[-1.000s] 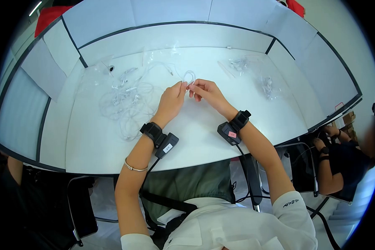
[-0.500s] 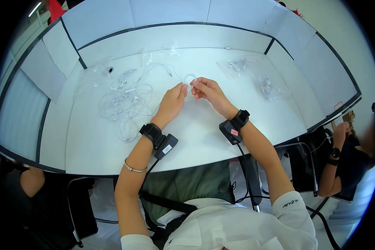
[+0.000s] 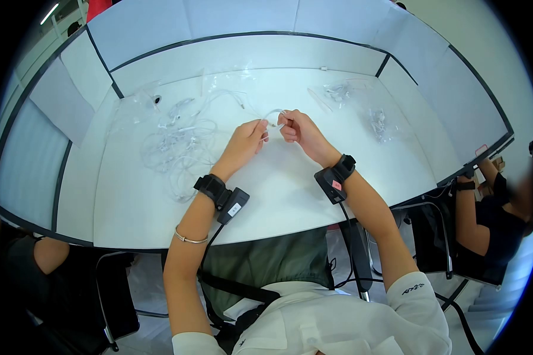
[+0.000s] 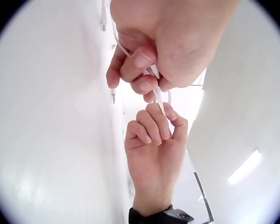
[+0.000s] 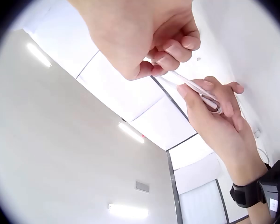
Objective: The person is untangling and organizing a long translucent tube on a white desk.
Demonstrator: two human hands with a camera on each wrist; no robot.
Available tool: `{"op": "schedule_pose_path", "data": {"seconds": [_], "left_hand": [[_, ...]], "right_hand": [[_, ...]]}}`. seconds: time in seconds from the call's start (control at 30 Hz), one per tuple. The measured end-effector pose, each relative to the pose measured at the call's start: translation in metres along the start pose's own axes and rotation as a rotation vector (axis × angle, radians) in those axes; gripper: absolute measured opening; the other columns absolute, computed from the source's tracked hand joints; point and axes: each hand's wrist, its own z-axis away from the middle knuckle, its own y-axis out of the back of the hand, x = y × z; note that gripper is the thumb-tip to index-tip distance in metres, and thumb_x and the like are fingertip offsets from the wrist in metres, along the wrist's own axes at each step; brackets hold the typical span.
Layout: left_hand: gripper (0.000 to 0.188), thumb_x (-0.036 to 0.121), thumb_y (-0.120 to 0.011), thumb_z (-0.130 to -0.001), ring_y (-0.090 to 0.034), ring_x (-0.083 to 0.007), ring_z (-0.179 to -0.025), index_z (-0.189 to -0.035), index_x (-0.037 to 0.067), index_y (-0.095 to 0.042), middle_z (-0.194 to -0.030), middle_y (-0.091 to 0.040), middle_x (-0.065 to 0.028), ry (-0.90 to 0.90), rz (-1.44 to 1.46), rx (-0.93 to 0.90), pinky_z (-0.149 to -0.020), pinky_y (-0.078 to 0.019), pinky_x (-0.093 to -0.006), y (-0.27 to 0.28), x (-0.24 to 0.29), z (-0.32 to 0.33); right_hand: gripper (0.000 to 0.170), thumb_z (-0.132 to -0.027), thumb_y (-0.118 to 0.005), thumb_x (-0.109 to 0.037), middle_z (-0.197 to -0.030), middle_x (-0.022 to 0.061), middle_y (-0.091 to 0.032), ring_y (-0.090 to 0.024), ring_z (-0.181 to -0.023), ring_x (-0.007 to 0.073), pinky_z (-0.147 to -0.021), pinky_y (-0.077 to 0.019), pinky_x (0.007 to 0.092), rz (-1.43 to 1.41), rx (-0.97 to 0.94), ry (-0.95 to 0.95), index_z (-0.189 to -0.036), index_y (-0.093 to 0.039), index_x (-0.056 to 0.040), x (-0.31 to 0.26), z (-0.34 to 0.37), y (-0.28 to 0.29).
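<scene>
A white cable [image 3: 273, 112] arches between the two hands in the head view. The left hand [image 3: 243, 147] grips gathered strands of it; in the right wrist view the left hand's [image 5: 226, 126] thumb and fingers pinch the bundle, beside a white plug housing [image 5: 209, 101]. To its right, the right hand [image 3: 305, 135] has its fingers curled in and pinches the other end of the strands [image 5: 189, 83] between thumb and index finger. A metal-tipped plug [image 4: 114, 96] shows just below the left hand's fingertips in the left wrist view.
Tangled white cables [image 3: 180, 145] lie on the table's left side, near clear plastic bags [image 3: 130, 109]. Bagged cables [image 3: 378, 121] and another clear bag [image 3: 339, 92] lie to the right. Low white panels [image 3: 254, 50] enclose the table's back and sides. Another person [image 3: 479, 225] sits at right.
The right hand has drawn slightly to the right, away from the left hand, and its fingers have curled in more. The loop between the hands has become a wider arch.
</scene>
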Motion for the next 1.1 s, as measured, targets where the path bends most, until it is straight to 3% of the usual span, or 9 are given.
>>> {"op": "schedule_pose_path", "data": {"seconds": [0.23, 0.33, 0.67, 0.77, 0.87, 1.1], "left_hand": [[0.035, 0.031, -0.038, -0.098, -0.037, -0.0058, -0.047, -0.083, 0.003, -0.053, -0.057, -0.044, 0.0017, -0.009, -0.142, -0.121, -0.046, -0.0356, -0.0230, 0.002, -0.002, -0.001], [0.032, 0.028, -0.036, -0.098, -0.038, -0.0070, -0.044, -0.086, 0.003, -0.052, -0.056, -0.045, 0.0006, 0.053, -0.123, -0.105, -0.043, -0.0353, -0.0230, 0.000, 0.010, 0.005], [0.028, 0.023, -0.036, -0.098, -0.046, -0.0094, -0.043, -0.088, 0.002, -0.051, -0.056, -0.050, -0.0025, 0.024, -0.080, -0.137, -0.045, -0.0385, -0.0229, 0.003, 0.010, 0.004], [0.030, 0.025, -0.037, -0.098, -0.049, -0.0102, -0.047, -0.087, 0.001, -0.053, -0.058, -0.053, -0.0041, 0.013, 0.004, -0.155, -0.050, -0.0415, -0.0234, 0.005, 0.010, 0.002], [0.040, 0.030, -0.040, -0.098, -0.054, -0.0132, -0.056, -0.076, 0.000, -0.056, -0.062, -0.056, -0.0062, 0.043, -0.026, -0.211, -0.059, -0.0450, -0.0252, 0.004, 0.004, 0.000], [0.041, 0.035, -0.045, -0.095, -0.051, -0.0124, -0.055, -0.070, 0.004, -0.054, -0.060, -0.055, -0.0035, 0.025, -0.034, -0.255, -0.056, -0.0424, -0.0259, 0.001, -0.001, 0.001]], "right_hand": [[0.031, -0.094, -0.046, -0.034, -0.057, -0.0060, -0.027, -0.025, -0.053, 0.0073, -0.052, -0.0249, 0.0240, 0.093, 0.090, -0.027, -0.072, -0.044, -0.0115, 0.001, -0.001, 0.000], [0.036, -0.094, -0.049, -0.036, -0.059, -0.0059, -0.026, -0.023, -0.053, 0.0068, -0.051, -0.0232, 0.0236, 0.078, 0.108, -0.005, -0.069, -0.044, -0.0108, -0.001, 0.000, -0.004], [0.038, -0.094, -0.049, -0.037, -0.056, -0.0071, -0.026, -0.021, -0.050, 0.0058, -0.049, -0.0197, 0.0237, 0.041, 0.236, 0.105, -0.066, -0.041, -0.0124, -0.004, -0.004, 0.007], [0.039, -0.093, -0.050, -0.039, -0.059, -0.0070, -0.028, -0.021, -0.051, 0.0053, -0.049, -0.0192, 0.0234, 0.021, 0.262, 0.114, -0.065, -0.038, -0.0140, -0.008, -0.003, 0.006], [0.040, -0.092, -0.053, -0.039, -0.062, -0.0069, -0.027, -0.019, -0.051, 0.0045, -0.049, -0.0171, 0.0230, 0.049, 0.296, 0.076, -0.065, -0.034, -0.0154, -0.010, -0.002, 0.008], [0.044, -0.086, -0.062, -0.033, -0.054, -0.0080, -0.026, -0.018, -0.048, 0.0044, -0.047, -0.0143, 0.0243, 0.185, 0.343, 0.131, -0.056, -0.035, -0.0156, -0.007, -0.002, 0.011]]}}
